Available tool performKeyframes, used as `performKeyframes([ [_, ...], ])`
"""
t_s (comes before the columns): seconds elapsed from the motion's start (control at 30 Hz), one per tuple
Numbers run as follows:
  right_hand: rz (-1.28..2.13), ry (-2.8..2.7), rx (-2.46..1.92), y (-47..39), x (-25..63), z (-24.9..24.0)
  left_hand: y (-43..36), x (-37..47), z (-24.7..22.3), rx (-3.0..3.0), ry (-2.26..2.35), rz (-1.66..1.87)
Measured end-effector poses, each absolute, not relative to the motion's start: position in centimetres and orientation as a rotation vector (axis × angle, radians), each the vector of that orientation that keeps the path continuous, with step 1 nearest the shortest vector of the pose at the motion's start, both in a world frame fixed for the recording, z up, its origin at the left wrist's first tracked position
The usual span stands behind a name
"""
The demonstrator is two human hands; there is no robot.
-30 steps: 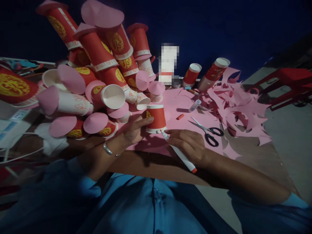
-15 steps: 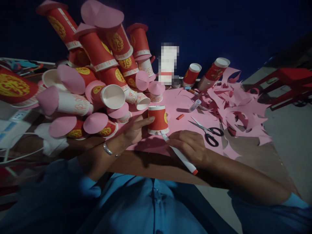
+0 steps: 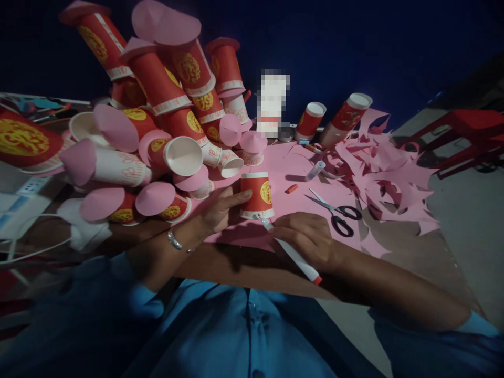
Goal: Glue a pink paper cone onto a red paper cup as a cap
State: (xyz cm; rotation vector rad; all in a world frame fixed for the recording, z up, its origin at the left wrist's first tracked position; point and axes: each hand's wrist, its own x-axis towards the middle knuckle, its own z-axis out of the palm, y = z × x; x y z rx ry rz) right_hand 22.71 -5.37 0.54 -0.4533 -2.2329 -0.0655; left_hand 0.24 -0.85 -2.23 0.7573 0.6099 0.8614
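My left hand (image 3: 223, 209) is closed on a paper cup (image 3: 255, 197) wrapped in red paper with a yellow round emblem; the thumb lies across its left side and the other fingers are mostly hidden. White bands show at the cup's top and bottom. My right hand (image 3: 307, 233) grips a white marker (image 3: 297, 260) with a red end, its tip at the cup's lower white rim. Right of the cup, a small red marker cap (image 3: 291, 188) lies on the pink paper (image 3: 275, 236). Black-handled scissors (image 3: 334, 212) lie beyond my right hand, partly spread.
On the left rises a pile of red-and-white cups (image 3: 157, 79) with pink paper cones. Pink paper scraps (image 3: 386, 163) heap at the right. Two upright cup stacks (image 3: 311, 121) stand at the back near a clear tube (image 3: 315, 170). A red stool (image 3: 464, 131) is off the table's right side.
The cup has turned in my left hand, so more of its yellow emblem faces me. The marker has shifted very slightly, with its tip still at the lower rim.
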Motion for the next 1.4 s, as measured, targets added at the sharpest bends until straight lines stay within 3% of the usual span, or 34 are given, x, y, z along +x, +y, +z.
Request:
performKeyframes([
  [1.4,-0.115,-2.213,-0.448,-5.04,22.82,0.38,-0.77,0.26,-2.60,0.754,0.592,0.835],
])
